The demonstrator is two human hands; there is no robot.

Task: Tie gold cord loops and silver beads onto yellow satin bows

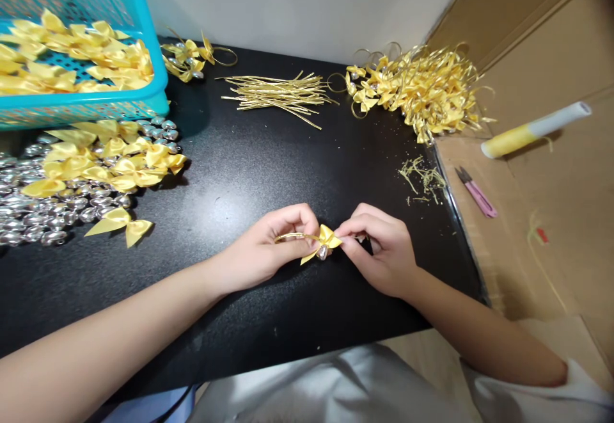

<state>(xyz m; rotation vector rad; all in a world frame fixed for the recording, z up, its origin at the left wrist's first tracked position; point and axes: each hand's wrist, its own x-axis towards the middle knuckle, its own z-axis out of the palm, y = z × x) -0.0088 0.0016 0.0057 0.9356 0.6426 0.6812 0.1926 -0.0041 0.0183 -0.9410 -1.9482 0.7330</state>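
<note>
Above the front part of the black table, my left hand (273, 244) pinches a gold tie (293, 236) and the left side of a yellow ribbon bow (329, 237). A silver bell-like bead (322, 253) hangs just below the bow's middle. From the other side, the thumb and forefinger of my right hand (378, 247) close on the bow's right edge. A bit of the gold tie shows near the right fingers, partly hidden by them. Both hands are close together, with the bow between them.
A teal basket (160, 84) of yellow bows stands at the left, above silver beads (29, 218) and loose bows (115, 164). Gold ties (278, 96) lie at the back, near finished-looking bows (422, 90). Clippings (425, 176) and pink snips (477, 194) are at the right.
</note>
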